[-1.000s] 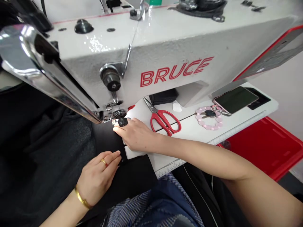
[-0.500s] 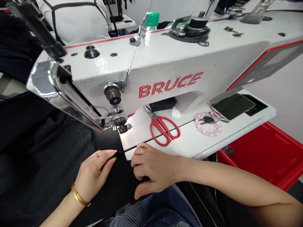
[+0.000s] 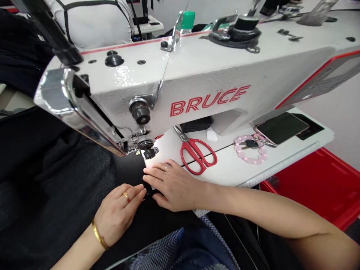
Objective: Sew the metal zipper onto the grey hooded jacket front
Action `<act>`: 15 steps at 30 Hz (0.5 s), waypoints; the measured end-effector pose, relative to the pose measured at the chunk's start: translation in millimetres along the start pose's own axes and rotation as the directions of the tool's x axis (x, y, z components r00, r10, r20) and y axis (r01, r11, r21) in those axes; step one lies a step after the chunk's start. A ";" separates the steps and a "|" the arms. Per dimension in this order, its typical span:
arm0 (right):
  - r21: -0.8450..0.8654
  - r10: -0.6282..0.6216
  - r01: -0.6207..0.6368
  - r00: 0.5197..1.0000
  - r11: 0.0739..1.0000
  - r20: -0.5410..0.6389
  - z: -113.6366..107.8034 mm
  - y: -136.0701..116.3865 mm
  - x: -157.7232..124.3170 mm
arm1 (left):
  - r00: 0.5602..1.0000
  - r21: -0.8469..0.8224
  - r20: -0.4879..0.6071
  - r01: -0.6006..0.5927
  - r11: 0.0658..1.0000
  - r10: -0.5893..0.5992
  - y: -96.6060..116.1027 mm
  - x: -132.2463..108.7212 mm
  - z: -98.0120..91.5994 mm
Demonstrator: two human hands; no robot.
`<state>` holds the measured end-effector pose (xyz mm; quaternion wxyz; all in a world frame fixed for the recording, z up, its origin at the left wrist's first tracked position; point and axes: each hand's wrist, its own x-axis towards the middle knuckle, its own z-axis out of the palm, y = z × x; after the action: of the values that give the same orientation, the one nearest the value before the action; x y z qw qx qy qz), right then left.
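Note:
A white sewing machine [image 3: 197, 75] marked BRUCE fills the upper view. Black fabric [image 3: 129, 168] lies under its presser foot [image 3: 147, 152] and spreads to the left and down over my lap. My left hand [image 3: 119, 213], with a gold ring and bangle, rests flat on the fabric, fingers stretched toward the foot. My right hand [image 3: 171, 183], wearing a ring, lies flat across the fabric's right edge just below the foot, fingers extended and pressing the cloth on the machine bed. Neither hand holds anything.
Red-handled scissors [image 3: 197, 152] lie on the white table [image 3: 225, 168] right of my right hand. A pink bead keyring [image 3: 250, 148] and a phone [image 3: 282, 127] sit farther right. A red bin [image 3: 323, 183] stands below the table's edge. A person in white [image 3: 92, 22] is behind the machine.
My right hand left the presser foot, dropped toward my lap, then came back up flat on the fabric edge below the foot. The left hand stayed almost still. The view tilted up.

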<state>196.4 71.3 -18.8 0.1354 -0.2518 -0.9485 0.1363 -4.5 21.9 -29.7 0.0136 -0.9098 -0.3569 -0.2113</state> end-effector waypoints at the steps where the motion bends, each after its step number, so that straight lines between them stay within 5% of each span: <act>1: -0.010 -0.007 0.007 1.000 1.000 0.009 0.3 1.3 1.8 | 1.000 -0.006 -0.004 0.008 1.000 -0.008 0.0 0.4 -0.1; 15: -0.048 0.009 -0.007 0.999 0.999 0.050 -5.5 24.2 39.2 | 0.994 -0.031 -0.066 0.080 0.996 -0.081 -25.3 11.6 6.8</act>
<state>176.1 112.7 -14.2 0.1051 -0.2552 -0.9536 0.1203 -10.9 49.4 -34.5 0.0043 -0.8872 -0.3896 -0.2472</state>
